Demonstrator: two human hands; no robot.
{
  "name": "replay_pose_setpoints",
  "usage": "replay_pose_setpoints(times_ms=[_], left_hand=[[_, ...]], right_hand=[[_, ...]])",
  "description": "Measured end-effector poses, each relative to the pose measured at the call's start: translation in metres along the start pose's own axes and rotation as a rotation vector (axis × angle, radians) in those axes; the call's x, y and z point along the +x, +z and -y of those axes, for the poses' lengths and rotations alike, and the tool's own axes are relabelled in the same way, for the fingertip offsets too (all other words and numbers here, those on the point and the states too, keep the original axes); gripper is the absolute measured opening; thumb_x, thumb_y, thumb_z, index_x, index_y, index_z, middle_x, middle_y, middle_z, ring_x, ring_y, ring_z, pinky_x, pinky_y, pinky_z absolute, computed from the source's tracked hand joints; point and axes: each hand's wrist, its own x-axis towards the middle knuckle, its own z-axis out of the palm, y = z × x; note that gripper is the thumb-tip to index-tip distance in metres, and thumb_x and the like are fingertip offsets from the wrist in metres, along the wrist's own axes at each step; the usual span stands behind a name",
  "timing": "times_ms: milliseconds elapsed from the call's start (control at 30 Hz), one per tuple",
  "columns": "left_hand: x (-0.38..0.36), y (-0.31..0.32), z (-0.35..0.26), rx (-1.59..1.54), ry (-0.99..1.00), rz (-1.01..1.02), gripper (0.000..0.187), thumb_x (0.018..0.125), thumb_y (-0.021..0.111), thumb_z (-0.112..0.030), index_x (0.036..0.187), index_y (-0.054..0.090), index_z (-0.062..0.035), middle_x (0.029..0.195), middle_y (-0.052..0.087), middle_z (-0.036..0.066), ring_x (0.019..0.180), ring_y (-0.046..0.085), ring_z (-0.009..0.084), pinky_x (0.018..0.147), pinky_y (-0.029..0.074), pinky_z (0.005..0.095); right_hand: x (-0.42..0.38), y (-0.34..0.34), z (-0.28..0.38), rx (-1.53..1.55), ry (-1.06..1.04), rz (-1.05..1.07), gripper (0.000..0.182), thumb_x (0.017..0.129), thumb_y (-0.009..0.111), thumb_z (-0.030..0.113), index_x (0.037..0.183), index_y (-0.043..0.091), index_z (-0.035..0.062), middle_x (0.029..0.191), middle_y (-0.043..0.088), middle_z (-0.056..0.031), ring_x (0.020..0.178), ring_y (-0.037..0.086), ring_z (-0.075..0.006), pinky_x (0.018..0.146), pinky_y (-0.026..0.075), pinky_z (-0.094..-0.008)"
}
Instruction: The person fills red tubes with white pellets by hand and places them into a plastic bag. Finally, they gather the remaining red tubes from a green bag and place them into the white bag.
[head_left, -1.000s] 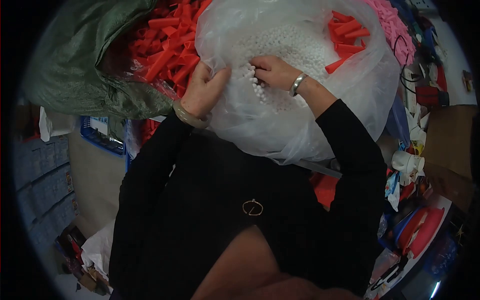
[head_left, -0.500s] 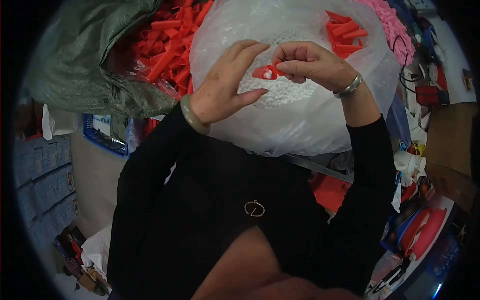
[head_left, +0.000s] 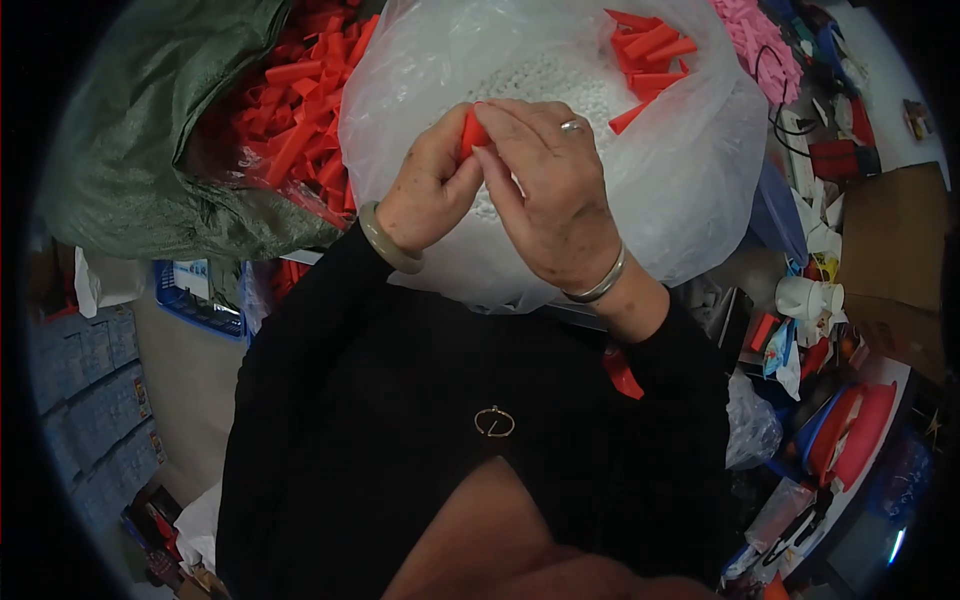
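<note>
Both hands meet over the near left part of a clear plastic bag [head_left: 690, 215] that holds many small white beads [head_left: 540, 85]. My left hand [head_left: 430, 185], with a pale bangle at its wrist, pinches a small red plastic piece [head_left: 473, 135] between thumb and fingers. From the other side, my right hand [head_left: 555, 190] closes on the same piece with thumb and fingertips. It wears a ring and a silver bangle. The hands hide much of the red piece, and its inside does not show.
Several red pieces [head_left: 650, 50] lie at the bag's far right. A green woven sack [head_left: 120, 130] stands at the left beside a heap of red pieces [head_left: 310, 110]. Pink pieces [head_left: 758, 45] lie at the far right. A cardboard box [head_left: 890, 260] and a white cup [head_left: 808, 297] are to the right.
My right hand has come left and down to meet my left hand. My left hand has gone from open to pinching. The red piece, earlier showing white beads inside, is now between both hands.
</note>
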Motion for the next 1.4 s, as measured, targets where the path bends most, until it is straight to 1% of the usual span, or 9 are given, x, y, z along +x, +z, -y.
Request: replay_pose_setpoints(times_ms=[267,367,433,533,633,800,967,1100,1400], left_hand=[[-0.015,-0.014,-0.007,0.159,0.035,-0.068,0.022,0.084,0.049,0.004,0.106,0.049,0.0014,0.082,0.053,0.013,0.074,0.053,0.0194,0.069,0.045,0.0266],[-0.031,-0.052,-0.042,0.403,-0.092,-0.022,0.022,0.083,0.056,0.000,0.105,0.050,0.0020,0.082,0.056,0.015,0.074,0.058,0.0227,0.069,0.047,0.0297],[-0.057,-0.091,-0.058,0.637,-0.253,0.093,0.026,0.081,0.064,-0.004,0.104,0.053,0.0017,0.082,0.059,0.016,0.076,0.062,0.0259,0.069,0.049,0.0329],[-0.100,-0.148,-0.083,0.930,-0.611,0.323,0.029,0.078,0.071,-0.010,0.102,0.058,0.0000,0.086,0.062,0.016,0.077,0.062,0.0312,0.070,0.049,0.0361],[-0.141,-0.170,-0.091,1.368,-0.304,0.205,0.032,0.074,0.075,-0.013,0.100,0.060,-0.0003,0.091,0.062,0.015,0.082,0.061,0.0335,0.072,0.049,0.0376],[-0.128,-0.170,-0.077,1.096,-0.382,0.038,0.031,0.075,0.075,-0.011,0.101,0.060,-0.0006,0.093,0.062,0.014,0.084,0.061,0.0296,0.074,0.048,0.0358],[-0.081,-0.129,-0.070,0.842,-0.169,-0.010,0.024,0.078,0.070,-0.005,0.098,0.060,0.0009,0.089,0.061,0.012,0.081,0.061,0.0236,0.073,0.048,0.0327],[-0.054,-0.099,-0.060,0.686,-0.078,0.039,0.018,0.079,0.068,-0.002,0.095,0.060,0.0019,0.086,0.060,0.012,0.079,0.061,0.0211,0.071,0.048,0.0306],[-0.049,-0.091,-0.046,0.622,-0.076,-0.158,0.013,0.083,0.066,-0.005,0.088,0.056,0.0018,0.075,0.056,0.006,0.065,0.054,0.0125,0.062,0.045,0.0252]], right_hand=[[-0.012,0.014,0.012,-0.064,-0.014,-0.042,0.040,0.077,0.063,-0.001,0.116,0.058,-0.0030,0.112,0.062,-0.0171,0.095,0.061,-0.0297,0.085,0.044,-0.0368],[-0.001,0.014,-0.016,0.436,0.108,0.082,0.037,0.079,0.060,-0.002,0.116,0.059,-0.0002,0.110,0.062,-0.0167,0.095,0.060,-0.0309,0.080,0.047,-0.0358],[-0.001,0.008,-0.060,0.073,0.150,0.105,0.031,0.080,0.054,-0.004,0.109,0.061,0.0015,0.103,0.062,-0.0160,0.093,0.060,-0.0321,0.078,0.049,-0.0365],[0.003,-0.033,-0.131,-0.544,0.149,0.617,0.020,0.080,0.057,0.000,0.098,0.065,0.0040,0.101,0.061,-0.0188,0.095,0.061,-0.0334,0.081,0.050,-0.0406],[0.000,-0.048,-0.161,-0.784,0.203,0.941,0.017,0.081,0.058,0.001,0.096,0.065,0.0054,0.104,0.061,-0.0178,0.095,0.062,-0.0336,0.080,0.051,-0.0412],[-0.005,-0.033,-0.176,-0.859,0.108,0.986,0.015,0.083,0.062,0.005,0.097,0.064,0.0048,0.109,0.059,-0.0167,0.094,0.062,-0.0336,0.078,0.052,-0.0390],[0.012,-0.032,-0.144,-0.192,0.351,0.600,0.022,0.081,0.069,0.013,0.097,0.060,0.0011,0.094,0.063,-0.0163,0.087,0.063,-0.0328,0.077,0.051,-0.0369],[0.011,-0.011,-0.120,-0.118,0.255,0.647,0.022,0.083,0.067,0.017,0.098,0.060,0.0013,0.088,0.064,-0.0176,0.085,0.062,-0.0339,0.077,0.051,-0.0383],[-0.009,-0.005,-0.141,-0.238,0.645,0.847,0.041,0.083,0.063,0.039,0.094,0.065,-0.0009,0.091,0.067,-0.0174,0.081,0.064,-0.0294,0.076,0.050,-0.0362]])
